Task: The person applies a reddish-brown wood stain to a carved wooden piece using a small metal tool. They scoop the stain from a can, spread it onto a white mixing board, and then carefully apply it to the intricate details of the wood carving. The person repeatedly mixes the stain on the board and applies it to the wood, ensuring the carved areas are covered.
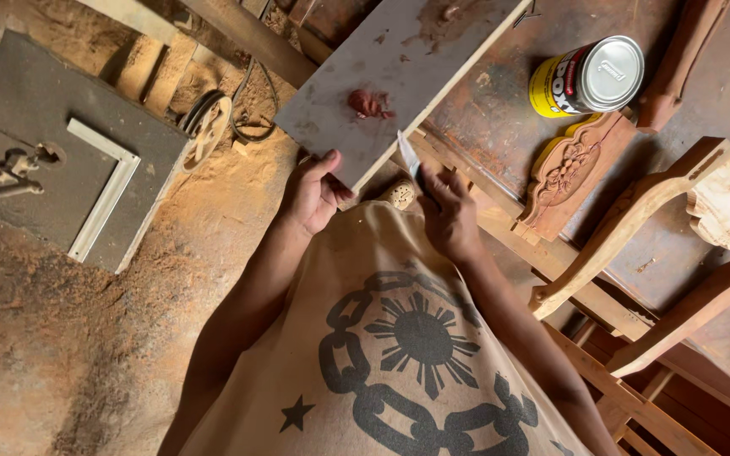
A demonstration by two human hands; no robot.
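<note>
1. Nearest: beige shirt [382,338] with dark chain-and-sun print, filling the lower middle.
2. Far left: grey slab [35,118] on the sawdust floor, with a white L-shaped frame [107,181] lying on it and a metal clamp [10,169] at its left edge.
3. Right of the slab: coiled cable [213,118] in the sawdust, under wooden beams.
4. Left hand [314,194]: fingers curled round the near edge of the grey board [399,59], thumb on top, holding it tilted.
5. On the board: lump of red-brown putty [369,103] near the middle, apart from both hands; more red smear toward the far end.
6. Right hand [449,215]: fingers closed round a putty knife [410,156], blade pointing up at the board's near edge, just below the putty.
7. Between the hands: small rounded pale object [399,194], kind not clear.
8. Right of the board: can [589,76] lying on its side, yellow label, silver lid, on a dusty brown bench [720,93].
9. Below the can: carved wood panel [572,173] with floral relief.
10. Far right: curved chair parts [635,219] of bare wood, leaning across the bench.
</note>
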